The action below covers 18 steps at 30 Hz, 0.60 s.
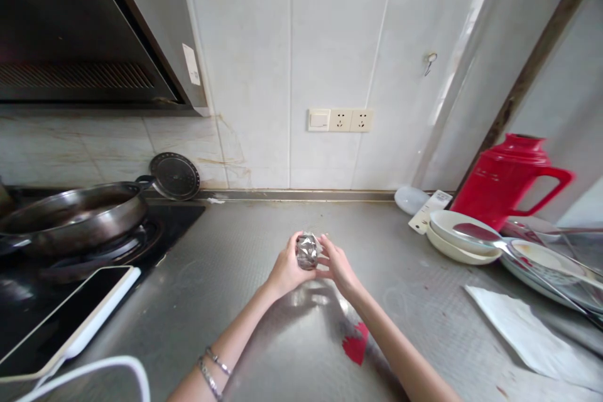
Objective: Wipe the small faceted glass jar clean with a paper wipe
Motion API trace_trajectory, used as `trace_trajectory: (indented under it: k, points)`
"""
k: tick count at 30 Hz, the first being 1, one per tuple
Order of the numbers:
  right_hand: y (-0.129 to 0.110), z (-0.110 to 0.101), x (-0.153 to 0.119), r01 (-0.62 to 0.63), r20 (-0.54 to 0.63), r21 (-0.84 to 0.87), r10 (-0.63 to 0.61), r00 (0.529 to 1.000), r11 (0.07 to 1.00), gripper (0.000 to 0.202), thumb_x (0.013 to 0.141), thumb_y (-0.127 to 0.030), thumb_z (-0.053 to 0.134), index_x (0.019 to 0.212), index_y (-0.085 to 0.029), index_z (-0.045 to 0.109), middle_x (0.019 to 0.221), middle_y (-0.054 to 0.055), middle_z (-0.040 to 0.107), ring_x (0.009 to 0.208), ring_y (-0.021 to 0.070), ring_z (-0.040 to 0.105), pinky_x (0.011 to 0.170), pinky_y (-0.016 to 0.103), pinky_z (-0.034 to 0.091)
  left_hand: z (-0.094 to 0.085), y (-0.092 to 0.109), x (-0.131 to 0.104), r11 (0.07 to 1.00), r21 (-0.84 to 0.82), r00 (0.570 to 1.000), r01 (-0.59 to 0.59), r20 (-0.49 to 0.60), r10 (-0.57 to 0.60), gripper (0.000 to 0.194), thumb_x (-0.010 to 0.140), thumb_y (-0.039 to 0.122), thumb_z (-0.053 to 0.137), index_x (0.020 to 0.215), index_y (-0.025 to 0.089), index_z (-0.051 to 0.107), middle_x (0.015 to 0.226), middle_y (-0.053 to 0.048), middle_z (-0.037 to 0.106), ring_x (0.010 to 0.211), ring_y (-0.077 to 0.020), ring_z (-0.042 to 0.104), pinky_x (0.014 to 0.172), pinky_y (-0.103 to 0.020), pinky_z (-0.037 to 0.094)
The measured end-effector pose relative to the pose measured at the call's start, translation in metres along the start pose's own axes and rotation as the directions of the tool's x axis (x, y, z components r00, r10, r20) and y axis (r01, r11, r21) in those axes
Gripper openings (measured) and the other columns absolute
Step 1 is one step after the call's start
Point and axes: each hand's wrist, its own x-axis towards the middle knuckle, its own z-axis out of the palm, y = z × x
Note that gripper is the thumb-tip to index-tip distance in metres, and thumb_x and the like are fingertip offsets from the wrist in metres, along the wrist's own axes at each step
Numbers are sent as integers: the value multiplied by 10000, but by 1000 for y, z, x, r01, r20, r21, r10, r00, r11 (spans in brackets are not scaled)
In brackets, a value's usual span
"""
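Note:
Both of my hands meet above the middle of the metal counter [226, 251]. Between them is a small, shiny, grey and silver object [307, 251] with a patterned or faceted surface; its exact kind is unclear. My left hand [286, 269] wraps its fingers and thumb around the left side. From the right, my right hand [338, 267] grips it with bent fingers, the fingertips pressed to its edge. Two silver bracelets [211, 367] circle my left wrist. Below the right forearm, a jagged red patch [357, 345] shows on the counter.
At left, a steel pan [80, 217] sits on the black stove, with a white-cased phone [61, 320] and white cable [108, 361] nearer me. Stacked bowls [464, 250], a red thermos jug [506, 182], plates with utensils and a white paper sheet [522, 326] occupy the right.

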Motion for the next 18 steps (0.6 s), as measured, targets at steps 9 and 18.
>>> trace_trajectory:
  k: [9,18]
  points:
    - [1,1,-8,535,90,-434,-556,827,725,365,922,-427,457,1166,-252,664,1213,71,652,1180,267,559,1042,480,392,2,-9,2,1000,-18,999,16,-47,-17,822,565,234,801,1267,171,379,1165,-140,624,1001,-251,631,860,-379,503]
    - [3,-3,-8,623,174,-489,-631,756,611,352,932,-363,444,1220,-268,624,1285,56,601,1208,251,545,1039,459,414,6,-5,-3,998,26,998,-49,-42,50,816,572,168,755,1295,199,377,1195,-110,593,1051,-252,599,884,-378,484]
